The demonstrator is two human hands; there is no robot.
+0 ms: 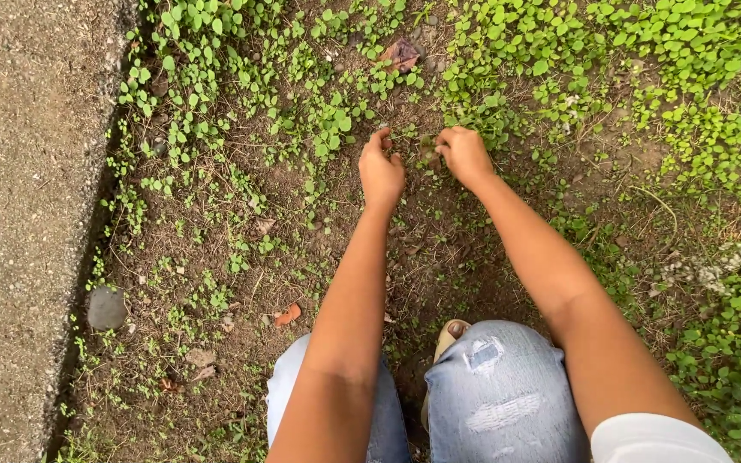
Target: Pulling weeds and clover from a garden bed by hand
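Green weeds (405, 137): small round-leaved plants are creeping over the brown soil (285, 240), lying between and just ahead of both hands.
Left hand (381, 171): fingers are pinching together at a thin stem near the ground.
Right hand (465, 154): fingers are curling closed on a low clump just beside the left hand.
Doing it well: gripping low, close to the soil, and pulling straight and slowly is likely helping roots come out whole.
Nearby: a grey stone (106, 307) is lying by the concrete edge (27, 214); knees in pale jeans (499, 394) are crouching below.
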